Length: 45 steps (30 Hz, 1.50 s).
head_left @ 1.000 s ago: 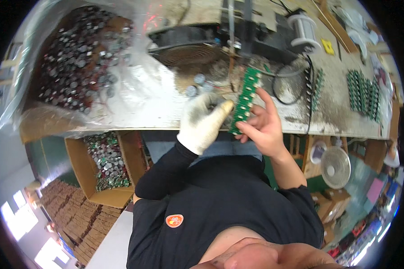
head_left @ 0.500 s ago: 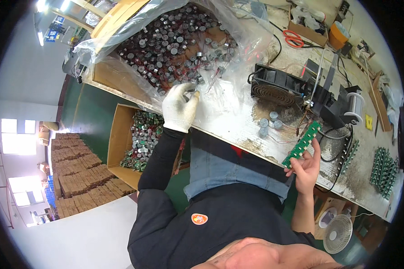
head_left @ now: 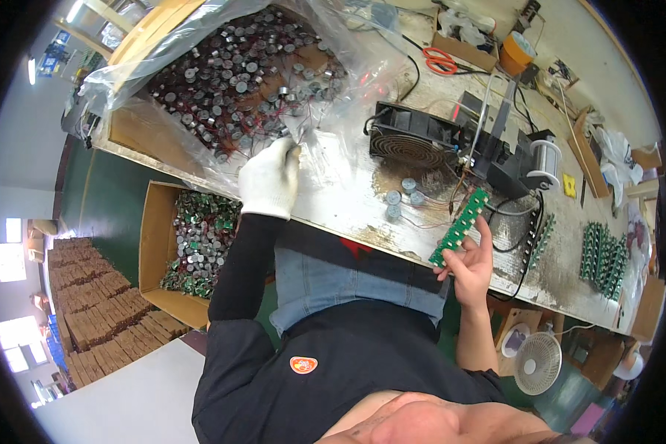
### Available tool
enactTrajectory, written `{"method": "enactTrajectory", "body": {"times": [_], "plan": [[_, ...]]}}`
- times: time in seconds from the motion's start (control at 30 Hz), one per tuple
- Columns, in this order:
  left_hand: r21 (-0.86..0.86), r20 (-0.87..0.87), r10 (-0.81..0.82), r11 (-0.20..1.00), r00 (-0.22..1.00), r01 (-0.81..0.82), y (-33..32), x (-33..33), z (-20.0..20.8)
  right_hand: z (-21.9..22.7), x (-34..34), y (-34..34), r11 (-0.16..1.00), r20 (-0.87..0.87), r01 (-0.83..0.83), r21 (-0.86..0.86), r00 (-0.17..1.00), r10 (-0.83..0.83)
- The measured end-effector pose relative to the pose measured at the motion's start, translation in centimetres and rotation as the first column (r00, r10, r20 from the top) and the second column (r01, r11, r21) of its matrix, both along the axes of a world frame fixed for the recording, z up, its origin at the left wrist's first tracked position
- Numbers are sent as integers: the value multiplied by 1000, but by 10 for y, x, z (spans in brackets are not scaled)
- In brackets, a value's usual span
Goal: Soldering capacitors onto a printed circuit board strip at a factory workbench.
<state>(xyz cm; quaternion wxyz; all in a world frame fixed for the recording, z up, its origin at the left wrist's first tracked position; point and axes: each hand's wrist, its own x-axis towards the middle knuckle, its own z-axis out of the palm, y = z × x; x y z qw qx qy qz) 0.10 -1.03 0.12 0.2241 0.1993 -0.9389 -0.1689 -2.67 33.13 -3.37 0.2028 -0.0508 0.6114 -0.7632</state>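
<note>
Pinching a green board between thumb and fingers, the right hand holds it slantwise over the front edge of the tabletop. The gloved left hand is at the near edge of a large heap of round metal parts in a clear plastic bag; its fingers are curled together, but I cannot tell whether they grip a part.

The work looks well underway, with much left. Small pale blocks line the held board, and no round part shows on its visible face. Four round parts lie near the black fan, their thin wires trailing toward the board; whether any wire is joined is too small to tell. Below, the cardboard box holds many round parts mixed with green pieces, probably finished ones. The heap and the stacked green boards at right seem to be waiting.
</note>
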Motion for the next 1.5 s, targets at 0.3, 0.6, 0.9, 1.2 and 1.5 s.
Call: {"method": "enactTrajectory", "body": {"times": [0.3,0.6,0.9,1.2,1.5], "plan": [[841,-286,171,516,943,162,41,3,-15,2,-2,-1,1000,-2,12,24,1000,-12],[964,-194,-128,159,973,213,98,13,-26,0,0,3,1000,51,16,-26,999,-15],[952,-113,-262,248,958,180,148,5,-23,4,-5,1,997,97,-1,-75,995,8],[994,-63,-304,66,951,88,169,-7,-27,0,-4,-1,992,72,1,-130,997,9],[998,-61,-333,11,941,68,164,-13,-33,2,-9,-1,990,79,-12,-140,997,23]]}}
